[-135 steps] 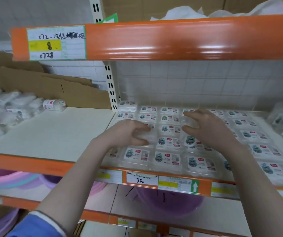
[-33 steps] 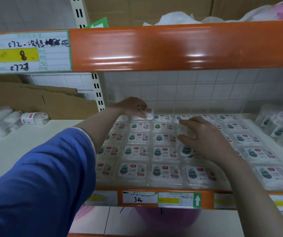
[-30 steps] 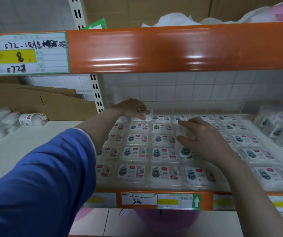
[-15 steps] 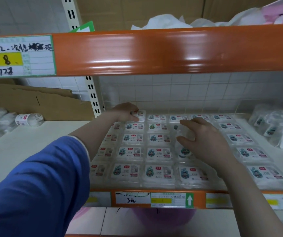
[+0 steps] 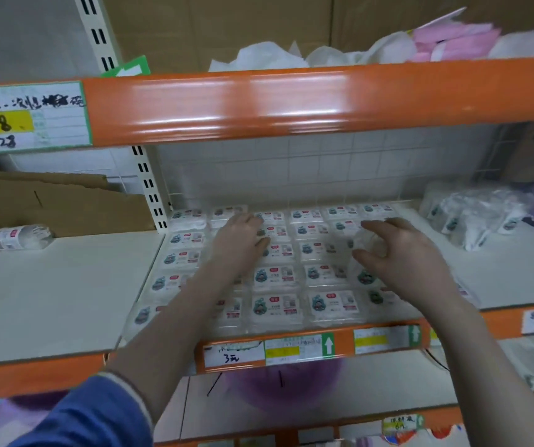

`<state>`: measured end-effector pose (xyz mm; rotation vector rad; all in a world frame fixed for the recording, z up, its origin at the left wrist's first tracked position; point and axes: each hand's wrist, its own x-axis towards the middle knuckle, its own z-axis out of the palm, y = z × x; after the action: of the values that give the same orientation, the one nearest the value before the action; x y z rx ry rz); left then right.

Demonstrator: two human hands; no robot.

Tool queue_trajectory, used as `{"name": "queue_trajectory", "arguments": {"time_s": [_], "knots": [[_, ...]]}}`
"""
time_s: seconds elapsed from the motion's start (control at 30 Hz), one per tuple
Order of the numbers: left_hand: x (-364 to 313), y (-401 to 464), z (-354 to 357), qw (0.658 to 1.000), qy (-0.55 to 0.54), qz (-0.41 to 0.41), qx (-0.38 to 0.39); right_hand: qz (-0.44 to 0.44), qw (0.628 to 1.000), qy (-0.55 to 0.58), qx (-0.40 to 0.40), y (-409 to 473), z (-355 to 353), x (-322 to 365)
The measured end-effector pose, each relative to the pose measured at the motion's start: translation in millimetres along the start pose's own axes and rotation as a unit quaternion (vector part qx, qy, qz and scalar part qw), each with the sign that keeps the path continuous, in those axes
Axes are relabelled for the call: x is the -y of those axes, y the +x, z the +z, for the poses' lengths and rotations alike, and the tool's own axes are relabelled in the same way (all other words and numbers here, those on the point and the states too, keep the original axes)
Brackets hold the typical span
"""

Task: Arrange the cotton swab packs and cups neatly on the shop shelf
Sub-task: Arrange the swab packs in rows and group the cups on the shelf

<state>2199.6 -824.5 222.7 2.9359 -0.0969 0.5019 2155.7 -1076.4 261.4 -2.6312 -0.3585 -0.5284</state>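
Straightening swab packs (image 5: 275, 275) on shelf (image 5: 65, 291): left hand (image 5: 240, 243) flat, fingers relaxed; right hand (image 5: 398, 253) fingers curled on clear pack (image 5: 364, 245); next, slot into row.

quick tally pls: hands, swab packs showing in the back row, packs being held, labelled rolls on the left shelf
hands: 2 (left hand, right hand)
back-row swab packs: 6
clear pack held: 1
labelled roll: 1
total: 10

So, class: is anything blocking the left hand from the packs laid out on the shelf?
Nothing visible. The left hand already rests flat on the packs, with no object between them.
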Motion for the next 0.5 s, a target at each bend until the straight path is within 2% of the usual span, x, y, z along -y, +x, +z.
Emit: {"name": "queue_trajectory", "arguments": {"time_s": [0.23,0.5], "knots": [[-39,-37,-4,0.997,-0.051,0.058,-0.010,0.078,0.996,-0.032,-0.010,-33,-22,1],[-83,-57,3,0.992,-0.074,0.103,0.005,0.125,0.991,-0.042,-0.020,-61,-44,-18]]}}
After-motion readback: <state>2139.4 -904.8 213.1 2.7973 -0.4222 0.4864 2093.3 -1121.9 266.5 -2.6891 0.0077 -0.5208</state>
